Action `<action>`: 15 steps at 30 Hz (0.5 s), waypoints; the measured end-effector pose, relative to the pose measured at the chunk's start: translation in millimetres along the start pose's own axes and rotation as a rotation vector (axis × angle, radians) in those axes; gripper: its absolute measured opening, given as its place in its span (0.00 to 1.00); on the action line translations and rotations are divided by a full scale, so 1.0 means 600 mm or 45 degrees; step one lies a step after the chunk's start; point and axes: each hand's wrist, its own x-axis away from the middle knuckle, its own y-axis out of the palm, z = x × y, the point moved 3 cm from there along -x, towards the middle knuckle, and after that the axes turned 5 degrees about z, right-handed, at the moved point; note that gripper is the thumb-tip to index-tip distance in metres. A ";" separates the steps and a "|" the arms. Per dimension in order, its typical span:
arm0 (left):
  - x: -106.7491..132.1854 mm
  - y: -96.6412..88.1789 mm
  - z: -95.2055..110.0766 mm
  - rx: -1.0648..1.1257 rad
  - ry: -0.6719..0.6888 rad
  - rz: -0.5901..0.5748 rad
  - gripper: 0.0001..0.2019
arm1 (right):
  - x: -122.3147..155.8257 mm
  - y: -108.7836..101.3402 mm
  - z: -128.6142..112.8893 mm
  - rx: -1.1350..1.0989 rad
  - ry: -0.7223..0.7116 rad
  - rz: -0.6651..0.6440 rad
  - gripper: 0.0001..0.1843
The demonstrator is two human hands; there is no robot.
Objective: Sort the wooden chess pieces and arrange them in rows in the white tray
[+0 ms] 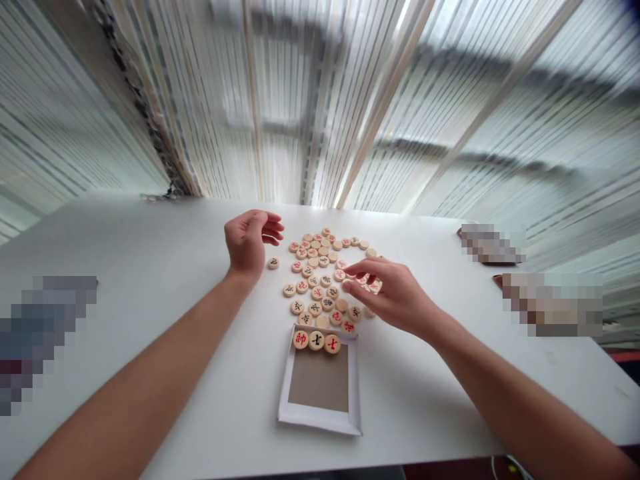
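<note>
Round wooden xiangqi pieces (323,261) with red or black characters lie loosely spread on a white table (210,400); several are face down. My right hand (395,290) is over the right side of the spread, thumb and index fingertip apart beside a red-marked piece (340,275). Whether they touch it I cannot tell. It covers some pieces beneath. My left hand (250,243) hovers left of the spread, fingers loosely curled and holding nothing, above a lone black-marked piece (273,263). In front stands a shallow white box (320,415), with three pieces (317,341) in a row along its far side.
At the table's right lie two blurred-out flat items (490,245), one nearer than the other. Another blurred-out item (45,333) is at the far left. A striped string curtain (280,100) hangs before a window behind the table.
</note>
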 end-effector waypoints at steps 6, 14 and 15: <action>-0.046 0.045 0.031 0.139 0.080 0.148 0.11 | 0.013 0.005 -0.002 -0.100 0.071 -0.065 0.10; -0.081 0.083 0.048 0.225 0.144 0.141 0.11 | 0.059 -0.006 -0.018 -0.103 0.210 -0.594 0.04; -0.078 0.081 0.047 0.203 0.157 0.099 0.11 | 0.059 -0.001 -0.019 -0.110 0.200 -0.599 0.03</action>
